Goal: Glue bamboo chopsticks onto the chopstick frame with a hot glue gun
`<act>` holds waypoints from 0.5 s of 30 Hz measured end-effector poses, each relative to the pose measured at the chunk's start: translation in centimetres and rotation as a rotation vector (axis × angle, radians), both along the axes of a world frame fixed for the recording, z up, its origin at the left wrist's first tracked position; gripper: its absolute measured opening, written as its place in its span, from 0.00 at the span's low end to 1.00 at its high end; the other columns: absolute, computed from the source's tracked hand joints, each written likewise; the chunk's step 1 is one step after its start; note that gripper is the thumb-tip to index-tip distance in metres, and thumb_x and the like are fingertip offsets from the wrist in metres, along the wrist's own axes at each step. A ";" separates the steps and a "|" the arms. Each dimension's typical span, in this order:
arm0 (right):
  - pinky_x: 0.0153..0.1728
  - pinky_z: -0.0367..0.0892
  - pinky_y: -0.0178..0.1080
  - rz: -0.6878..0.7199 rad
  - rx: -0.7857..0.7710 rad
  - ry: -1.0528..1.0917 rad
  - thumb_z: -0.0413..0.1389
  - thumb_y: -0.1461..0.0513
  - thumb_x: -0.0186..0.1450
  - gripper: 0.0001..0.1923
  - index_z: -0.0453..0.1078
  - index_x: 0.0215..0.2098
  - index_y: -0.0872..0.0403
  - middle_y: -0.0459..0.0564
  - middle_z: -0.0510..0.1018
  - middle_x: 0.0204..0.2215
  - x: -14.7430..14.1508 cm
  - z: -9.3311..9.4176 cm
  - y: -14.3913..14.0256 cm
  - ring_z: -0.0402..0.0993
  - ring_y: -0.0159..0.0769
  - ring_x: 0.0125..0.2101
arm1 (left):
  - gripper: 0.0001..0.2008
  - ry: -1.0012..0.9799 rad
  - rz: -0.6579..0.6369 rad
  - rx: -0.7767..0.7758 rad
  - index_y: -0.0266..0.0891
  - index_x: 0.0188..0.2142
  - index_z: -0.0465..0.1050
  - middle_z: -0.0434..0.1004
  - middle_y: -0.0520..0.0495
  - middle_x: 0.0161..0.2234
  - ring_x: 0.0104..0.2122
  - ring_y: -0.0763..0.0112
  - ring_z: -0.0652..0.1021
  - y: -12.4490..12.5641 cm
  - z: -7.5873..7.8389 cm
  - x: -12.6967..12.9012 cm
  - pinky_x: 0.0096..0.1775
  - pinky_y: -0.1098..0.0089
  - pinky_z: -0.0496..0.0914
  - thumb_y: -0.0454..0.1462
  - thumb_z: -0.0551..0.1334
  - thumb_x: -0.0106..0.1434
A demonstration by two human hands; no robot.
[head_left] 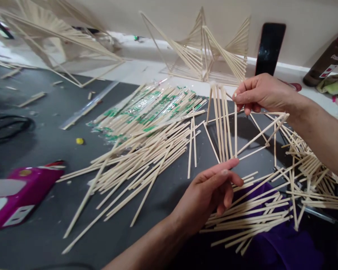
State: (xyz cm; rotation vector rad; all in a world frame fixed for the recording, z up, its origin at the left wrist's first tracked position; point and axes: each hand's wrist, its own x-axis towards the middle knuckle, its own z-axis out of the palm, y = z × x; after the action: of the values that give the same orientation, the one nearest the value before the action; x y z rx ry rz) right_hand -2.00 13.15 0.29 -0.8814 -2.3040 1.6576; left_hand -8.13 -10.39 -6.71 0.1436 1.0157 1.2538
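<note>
My right hand [252, 93] pinches the top end of an upright wooden chopstick [236, 131]. Its lower end meets a corner of a chopstick frame [257, 138] standing on the grey table. Beside it, several upright chopsticks [222, 123] fan out from the same structure, their tops close together. My left hand [211, 191] is at the foot of the held chopstick, index finger stretched out by its lower end and the other fingers loosely bent. Whether that fingertip touches the chopstick or the frame I cannot tell. Loose chopsticks [146, 165] lie left of the structure.
Plastic-wrapped chopsticks [149, 108] lie behind the loose ones. More chopsticks [250, 213] rest on purple cloth [287, 243]. Finished-looking stick structures [186, 56] lean by the wall. A phone [270, 48], a bottle [326, 60] and a magenta tool [30, 191] flank the area.
</note>
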 end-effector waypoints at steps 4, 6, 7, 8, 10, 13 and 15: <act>0.16 0.55 0.32 0.007 0.006 0.003 0.66 0.63 0.56 0.09 0.72 0.21 0.55 0.48 0.76 0.22 0.2 -0.6 0.1 0.69 0.27 0.18 | 0.19 0.022 -0.002 0.007 0.35 0.50 0.74 0.77 0.47 0.30 0.16 0.80 0.68 -0.1 0.0 0.1 0.13 0.78 0.56 0.39 0.64 0.61; 0.16 0.56 0.31 0.000 0.004 0.022 0.65 0.63 0.56 0.09 0.72 0.21 0.55 0.48 0.76 0.22 0.2 -0.8 0.1 0.70 0.27 0.18 | 0.19 0.025 -0.005 0.011 0.34 0.50 0.74 0.77 0.47 0.30 0.15 0.81 0.68 -0.1 -0.1 0.1 0.13 0.78 0.56 0.40 0.64 0.61; 0.16 0.56 0.31 -0.004 0.002 0.032 0.65 0.63 0.56 0.09 0.72 0.22 0.55 0.48 0.77 0.22 0.2 -0.9 0.1 0.70 0.26 0.18 | 0.19 0.027 -0.002 0.013 0.34 0.50 0.74 0.77 0.47 0.30 0.15 0.81 0.68 -0.2 -0.1 0.1 0.13 0.78 0.56 0.40 0.65 0.60; 0.16 0.55 0.31 -0.007 -0.004 0.040 0.65 0.63 0.56 0.08 0.72 0.22 0.55 0.47 0.77 0.22 0.2 -1.0 0.1 0.70 0.26 0.18 | 0.20 0.030 0.001 0.012 0.34 0.50 0.74 0.77 0.47 0.30 0.15 0.81 0.68 -0.2 -0.1 0.1 0.13 0.78 0.56 0.40 0.65 0.60; 0.15 0.55 0.29 -0.004 -0.025 0.048 0.65 0.63 0.56 0.08 0.72 0.22 0.55 0.47 0.77 0.22 0.1 -1.0 0.0 0.69 0.25 0.18 | 0.20 0.038 0.009 0.009 0.34 0.50 0.74 0.77 0.47 0.30 0.15 0.81 0.68 -0.1 -0.2 0.0 0.13 0.78 0.56 0.40 0.66 0.60; 0.14 0.54 0.28 0.018 -0.065 0.047 0.64 0.65 0.55 0.06 0.72 0.23 0.56 0.48 0.77 0.23 0.1 -0.9 -0.1 0.69 0.24 0.18 | 0.21 0.052 0.021 -0.003 0.34 0.50 0.74 0.77 0.48 0.30 0.15 0.80 0.68 0.0 -0.2 -0.1 0.13 0.78 0.56 0.41 0.67 0.58; 0.13 0.54 0.28 0.027 -0.074 0.048 0.64 0.66 0.55 0.05 0.72 0.23 0.56 0.48 0.78 0.23 0.1 -0.9 0.0 0.69 0.24 0.18 | 0.21 0.058 0.021 -0.019 0.34 0.50 0.74 0.77 0.48 0.30 0.15 0.80 0.68 0.1 -0.1 -0.1 0.13 0.78 0.56 0.41 0.67 0.58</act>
State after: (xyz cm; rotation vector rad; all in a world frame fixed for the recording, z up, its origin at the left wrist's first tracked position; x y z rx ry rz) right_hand -1.93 13.13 -0.58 -0.8195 -2.2460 1.7655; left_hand -8.23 -10.24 -6.84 0.1554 1.0814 1.2652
